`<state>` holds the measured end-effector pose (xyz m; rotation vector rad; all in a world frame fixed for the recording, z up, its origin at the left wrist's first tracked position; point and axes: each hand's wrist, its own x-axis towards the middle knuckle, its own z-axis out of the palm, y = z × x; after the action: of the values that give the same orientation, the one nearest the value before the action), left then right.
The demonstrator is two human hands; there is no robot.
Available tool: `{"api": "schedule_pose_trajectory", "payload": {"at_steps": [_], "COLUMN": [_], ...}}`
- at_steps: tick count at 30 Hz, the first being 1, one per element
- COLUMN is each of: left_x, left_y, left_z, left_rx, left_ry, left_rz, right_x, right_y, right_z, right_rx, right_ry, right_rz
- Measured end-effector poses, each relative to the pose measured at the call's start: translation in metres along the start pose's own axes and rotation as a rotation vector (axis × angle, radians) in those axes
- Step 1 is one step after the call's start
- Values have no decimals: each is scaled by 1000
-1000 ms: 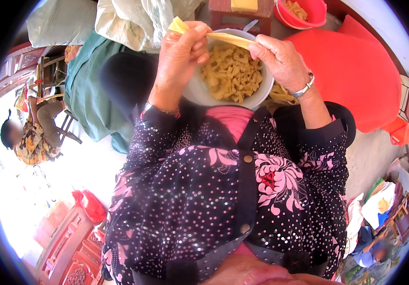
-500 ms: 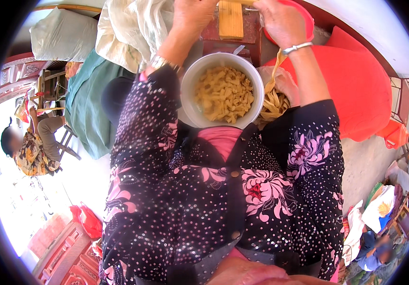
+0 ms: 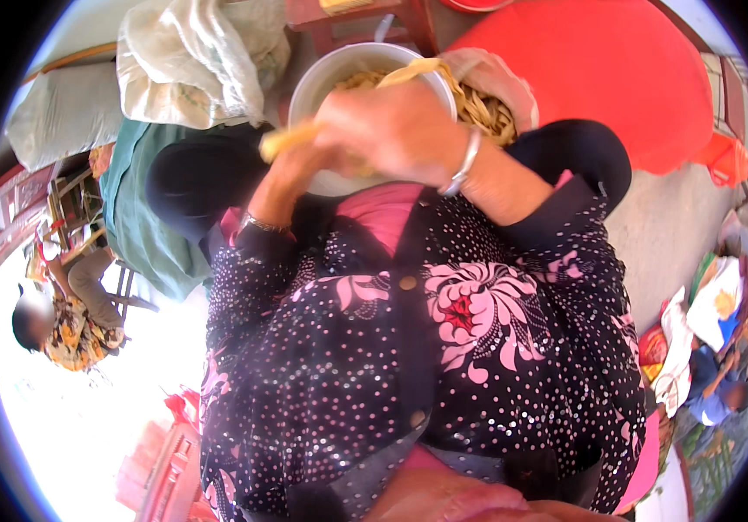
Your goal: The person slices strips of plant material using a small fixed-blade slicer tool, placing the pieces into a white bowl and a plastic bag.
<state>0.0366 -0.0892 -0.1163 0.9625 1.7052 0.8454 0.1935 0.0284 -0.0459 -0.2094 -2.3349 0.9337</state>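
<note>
Peeling pods over my lap right now. My right hand (image 3: 391, 130) sits across the front of the white bowl (image 3: 326, 74), fingers curled shut around a long yellow pod (image 3: 291, 139) that pokes out to my left. My left hand (image 3: 291, 170) is tucked under it, mostly hidden, so I honestly can't tell if it's pinching the pod or just steadying it. The bowl looks well filled with pale yellow strips (image 3: 365, 80), so a fair bit seems done. There's a clear bag of more strips (image 3: 487, 104) just beside the bowl on my right, touching it, so I'd guess there's plenty left. Behind it all is a big red tub (image 3: 600, 70), and a pale sack (image 3: 200, 52) lies off to my left.
</note>
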Motion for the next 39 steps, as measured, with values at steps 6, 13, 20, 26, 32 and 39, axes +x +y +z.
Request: {"api": "schedule_pose_trajectory", "payload": {"at_steps": [6, 13, 20, 26, 32, 39], "left_x": [3, 19, 5, -7, -6, -9], "left_y": [80, 84, 86, 92, 82, 79], "left_z": [33, 6, -4, -7, -4, -2], "left_rx": [-841, -706, -760, -670, 221, 391], "left_ry": [-247, -212, -194, -234, 319, 212], "left_rz": [-534, -72, -10, 26, 566, 684], "right_x": [-34, -27, -19, -10, -10, -22], "right_y": [-27, -27, 13, 7, 25, 30], "right_z": [51, 32, 37, 48, 34, 19], "right_rx": [188, 539, 422, 763, 619, 664], "right_ry": [-151, 279, 759, 748, 373, 26], "right_rz": [-36, 227, 249, 366, 591, 449]}}
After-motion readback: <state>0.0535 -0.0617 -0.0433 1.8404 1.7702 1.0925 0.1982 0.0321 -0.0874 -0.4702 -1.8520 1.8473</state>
